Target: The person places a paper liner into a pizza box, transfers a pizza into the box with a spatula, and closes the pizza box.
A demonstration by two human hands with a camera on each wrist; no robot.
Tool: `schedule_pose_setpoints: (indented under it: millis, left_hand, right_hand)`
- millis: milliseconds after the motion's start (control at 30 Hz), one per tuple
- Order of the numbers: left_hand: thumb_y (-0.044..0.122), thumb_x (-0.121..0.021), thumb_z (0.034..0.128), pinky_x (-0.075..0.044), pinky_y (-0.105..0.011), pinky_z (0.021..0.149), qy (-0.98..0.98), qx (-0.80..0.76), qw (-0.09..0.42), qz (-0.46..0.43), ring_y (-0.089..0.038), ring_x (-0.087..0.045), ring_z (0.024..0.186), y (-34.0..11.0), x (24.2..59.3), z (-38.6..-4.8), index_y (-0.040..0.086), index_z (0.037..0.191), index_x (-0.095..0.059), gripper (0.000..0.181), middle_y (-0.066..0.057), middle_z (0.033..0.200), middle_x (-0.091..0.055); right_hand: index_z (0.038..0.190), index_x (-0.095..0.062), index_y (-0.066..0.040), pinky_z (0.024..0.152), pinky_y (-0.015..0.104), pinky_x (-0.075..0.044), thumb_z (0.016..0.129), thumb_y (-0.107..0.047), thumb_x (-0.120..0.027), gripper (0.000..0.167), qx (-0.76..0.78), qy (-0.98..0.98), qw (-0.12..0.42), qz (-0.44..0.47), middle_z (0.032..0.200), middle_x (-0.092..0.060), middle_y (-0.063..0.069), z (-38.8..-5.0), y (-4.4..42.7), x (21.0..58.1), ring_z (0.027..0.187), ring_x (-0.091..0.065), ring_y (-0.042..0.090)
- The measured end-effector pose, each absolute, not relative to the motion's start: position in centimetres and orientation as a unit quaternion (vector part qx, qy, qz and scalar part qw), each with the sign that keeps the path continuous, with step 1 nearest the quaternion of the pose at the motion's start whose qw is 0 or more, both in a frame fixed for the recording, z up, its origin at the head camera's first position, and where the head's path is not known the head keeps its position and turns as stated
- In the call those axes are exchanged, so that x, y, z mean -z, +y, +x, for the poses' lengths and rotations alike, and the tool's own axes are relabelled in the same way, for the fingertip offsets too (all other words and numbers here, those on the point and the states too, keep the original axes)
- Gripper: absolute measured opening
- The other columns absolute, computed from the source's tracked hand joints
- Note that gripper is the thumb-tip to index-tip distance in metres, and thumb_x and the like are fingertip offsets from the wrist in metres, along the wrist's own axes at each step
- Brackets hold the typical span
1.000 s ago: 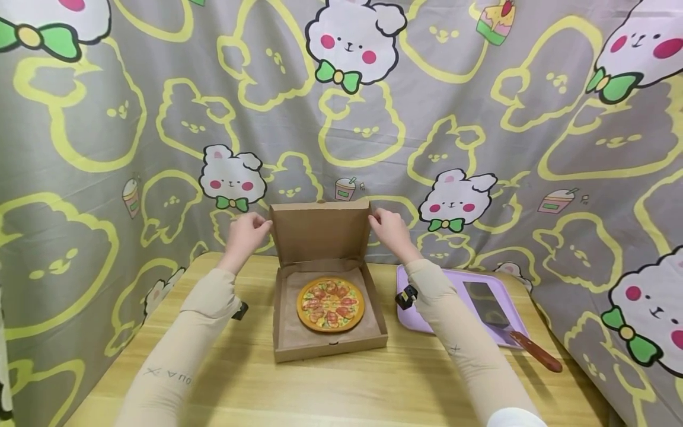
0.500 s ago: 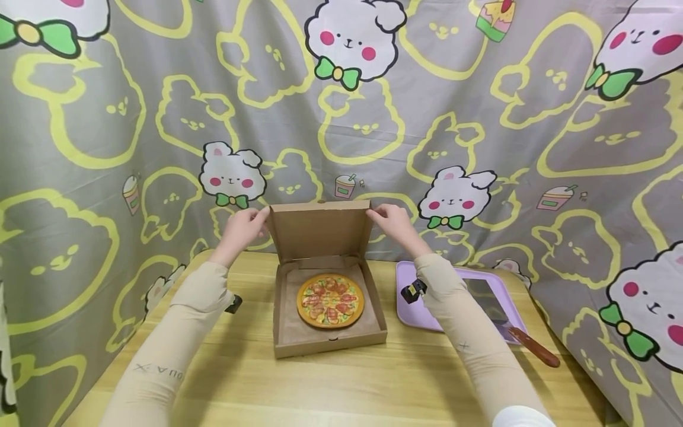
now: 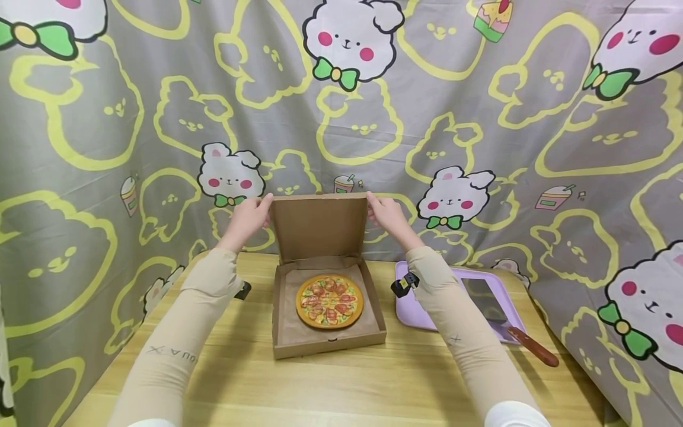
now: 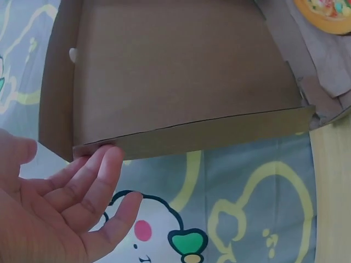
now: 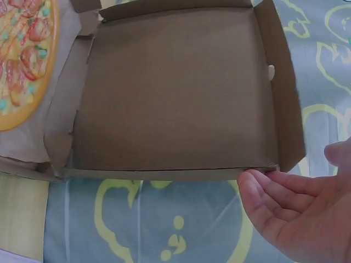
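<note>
A cardboard pizza box [image 3: 329, 343] stands on the table with its lid [image 3: 320, 228] raised. Inside, on brown paper, lies a round pizza [image 3: 329, 301] with a yellow rim. At the lid's top left corner is my left hand [image 3: 248, 219]; in the left wrist view its fingertips [image 4: 112, 156] touch the lid's side wall, with the thumb apart from it. My right hand [image 3: 388, 214] is at the top right corner. Its fingertips [image 5: 249, 181] touch the side wall in the right wrist view, and that thumb is also off the cardboard.
To the right lies a purple tray [image 3: 413, 311], partly covered by my right forearm. A broad-bladed turner [image 3: 533, 346] with a wooden handle rests on it, the handle reaching past the rim. A patterned curtain [image 3: 373, 142] hangs close behind the table [image 3: 320, 391].
The lid has swung up and back a little, its top edge now higher in the head view. Both hands have risen with it, the thumbs coming up at the corners. Box base and pizza stay put.
</note>
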State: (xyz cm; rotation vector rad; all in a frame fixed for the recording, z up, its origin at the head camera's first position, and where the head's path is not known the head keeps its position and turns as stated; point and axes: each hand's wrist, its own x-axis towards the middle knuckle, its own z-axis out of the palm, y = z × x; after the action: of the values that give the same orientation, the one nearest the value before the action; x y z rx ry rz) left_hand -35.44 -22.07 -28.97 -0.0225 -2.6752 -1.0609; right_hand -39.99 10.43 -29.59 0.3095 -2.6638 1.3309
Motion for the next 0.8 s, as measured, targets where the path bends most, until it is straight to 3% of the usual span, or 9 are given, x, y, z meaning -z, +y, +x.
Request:
schedule_pose_setpoints:
  millis: [133,233,367,533,667,800]
  left_hand:
    - [0.062,-0.024,0.0998,-0.043,-0.038,0.08,-0.922,0.365,0.128,-0.009,-0.03,-0.06,0.088,-22.0,29.0,-34.9,0.004,0.094,-0.057,0.067,-0.012,0.082,-0.066]
    - [0.06,-0.024,0.1007,-0.042,-0.035,0.076,-0.922,0.365,0.131,-0.012,-0.029,-0.061,0.087,-22.0,29.1,-34.7,0.006,0.093,-0.056,0.064,-0.013,0.083,-0.066]
    - [0.046,-0.032,0.1031,-0.047,-0.035,0.076,-0.92,0.368,0.13,-0.016,-0.029,-0.066,0.087,-22.0,29.4,-34.3,0.004,0.101,-0.059,0.05,-0.017,0.093,-0.068]
    - [0.028,-0.05,0.0968,-0.051,-0.043,0.082,-0.932,0.338,0.125,-0.027,-0.033,-0.067,0.092,-22.0,29.5,-34.0,0.0,0.112,-0.058,0.033,-0.021,0.105,-0.068]
    - [0.028,-0.057,0.0941,-0.05,-0.046,0.082,-0.941,0.299,0.155,-0.031,-0.035,-0.064,0.093,-22.0,29.5,-34.3,0.0,0.106,-0.061,0.03,-0.02,0.104,-0.067]
    - [0.022,-0.055,0.0927,-0.05,-0.045,0.077,-0.944,0.28,0.174,-0.023,-0.034,-0.064,0.089,-22.0,29.2,-34.7,0.002,0.1,-0.063,0.023,-0.019,0.1,-0.069]
  right_hand:
    - [0.104,-0.064,0.004,0.07,0.032,-0.054,0.103,-0.049,-0.034,0.06,-0.435,-0.891,0.076,0.103,0.105,-0.069,0.024,-39.6,10.4,29.5,0.082,-0.067,0.032]
    - [0.105,-0.064,0.005,0.072,0.038,-0.056,0.104,-0.047,-0.034,0.06,-0.438,-0.89,0.081,0.102,0.103,-0.069,0.024,-39.4,10.5,29.7,0.089,-0.068,0.038]
    - [0.108,-0.065,0.004,0.074,0.04,-0.058,0.104,-0.033,-0.035,0.048,-0.449,-0.883,0.092,0.103,0.103,-0.07,0.024,-39.3,10.9,30.0,0.088,-0.069,0.035]
    - [0.11,-0.065,0.003,0.062,0.024,-0.054,0.096,-0.017,-0.049,0.029,-0.41,-0.899,0.102,0.115,0.102,-0.071,0.021,-39.4,11.4,30.3,0.083,-0.07,0.027]
    - [0.101,-0.066,0.0,0.062,0.025,-0.052,0.092,-0.02,-0.062,0.023,-0.366,-0.915,0.126,0.113,0.096,-0.071,0.017,-39.8,11.2,30.2,0.079,-0.07,0.025]
    - [0.092,-0.067,-0.001,0.066,0.03,-0.05,0.09,-0.016,-0.061,0.016,-0.33,-0.925,0.156,0.104,0.086,-0.072,0.015,-40.3,10.5,29.7,0.077,-0.067,0.026]
